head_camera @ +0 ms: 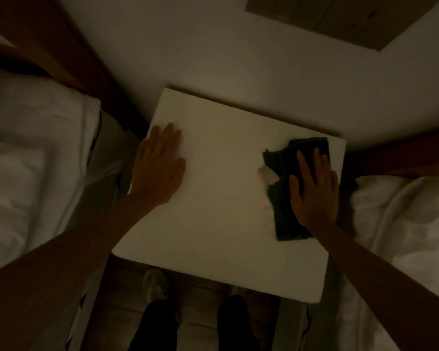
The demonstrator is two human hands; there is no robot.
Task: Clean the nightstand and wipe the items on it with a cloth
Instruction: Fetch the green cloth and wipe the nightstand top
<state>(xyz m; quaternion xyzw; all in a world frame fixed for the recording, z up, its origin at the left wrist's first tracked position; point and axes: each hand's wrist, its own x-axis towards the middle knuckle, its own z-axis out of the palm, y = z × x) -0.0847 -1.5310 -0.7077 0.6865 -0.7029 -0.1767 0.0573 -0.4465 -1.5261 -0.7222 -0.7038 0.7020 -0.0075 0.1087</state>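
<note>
Here the right hand (313, 188) lies flat and spread on a dark cloth (287, 198), fingers extended, pressing it down onto the white nightstand (223, 198) near the right edge; nothing is pinched or curled around, the palm simply pins the fabric so it can be pushed across the surface. The left hand (159, 164) is likewise open and flat, holding nothing, resting on the left edge of the top, probably to steady the small piece of furniture against the push of the wiping. The cloth is bunched and unevenly folded, partly reaching past the hand toward the near side, with a small pale tag (266, 174) showing at its left edge. The nightstand sits against the wall (213, 46), wedged between white bedding on the left (36, 160) and more on the right (403, 224), which likely explains the person standing square in front of it. By count: one nightstand, one cloth, two hands, two beds' worth of linen, and no loose items visible on the top. The light is dim, so fine dust or marks cannot be made out.
</note>
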